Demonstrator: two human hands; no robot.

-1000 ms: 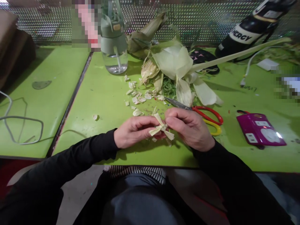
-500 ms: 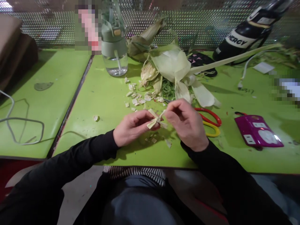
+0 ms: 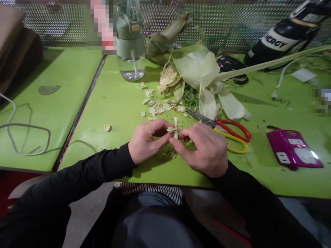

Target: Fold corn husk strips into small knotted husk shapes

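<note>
My left hand is nearly closed, thumb and fingertips pinching the left arm of a small cross-shaped husk piece, held just above the surface. My right hand is part curled, its fingertips gripping the piece's right side, thumb tip beneath. As I judge it, the strips are already crossed and gathered at the middle; the ends stick out loose, and I cannot tell how much shaping is left.

Counting across: one looped grey cable at far left, then one scrap lying apart, one clear bottle standing, and well over a dozen husk scraps, too overlapped for an exact number. Behind my hands lie large husks, several, overlapping. Then one pair of scissors, one black bottle, tilted, and one purple socket block.
</note>
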